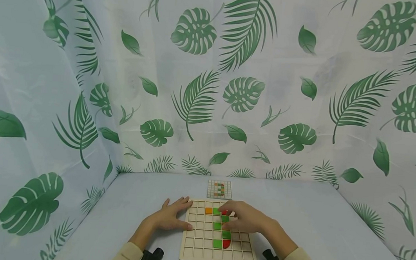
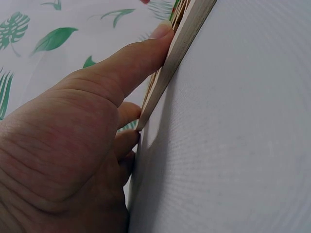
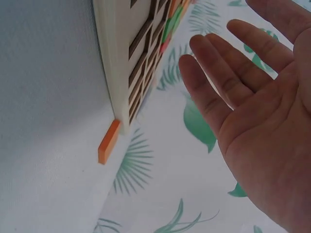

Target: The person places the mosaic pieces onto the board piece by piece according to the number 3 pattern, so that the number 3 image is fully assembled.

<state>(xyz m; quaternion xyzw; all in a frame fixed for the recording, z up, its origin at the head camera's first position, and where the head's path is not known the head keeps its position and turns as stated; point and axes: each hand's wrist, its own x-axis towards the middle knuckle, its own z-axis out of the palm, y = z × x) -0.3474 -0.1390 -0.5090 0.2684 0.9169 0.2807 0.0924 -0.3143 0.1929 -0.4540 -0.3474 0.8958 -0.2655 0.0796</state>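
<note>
A wooden grid board (image 1: 201, 256) lies on the table with coloured tiles in some cells. My left hand (image 1: 172, 216) rests at its left edge; in the left wrist view the thumb (image 2: 141, 56) touches the board's rim. Over the upper right part of the board hovers my right hand (image 1: 246, 217), its fingers spread apart from the thumb, with no tile seen between them. Near its fingertips are a red tile (image 1: 224, 212) and green tiles (image 1: 225, 218). An orange tile (image 1: 209, 211) sits further left in the top part. Lower down lies a red rounded tile (image 1: 226, 244) beside a green one.
Behind the board lies a small card (image 1: 219, 195) printed with a grid of coloured shapes. A loose orange piece (image 3: 109, 142) is on the table against the board's side, hidden in the head view. Leaf-printed curtains (image 1: 199, 161) stand behind and at both sides.
</note>
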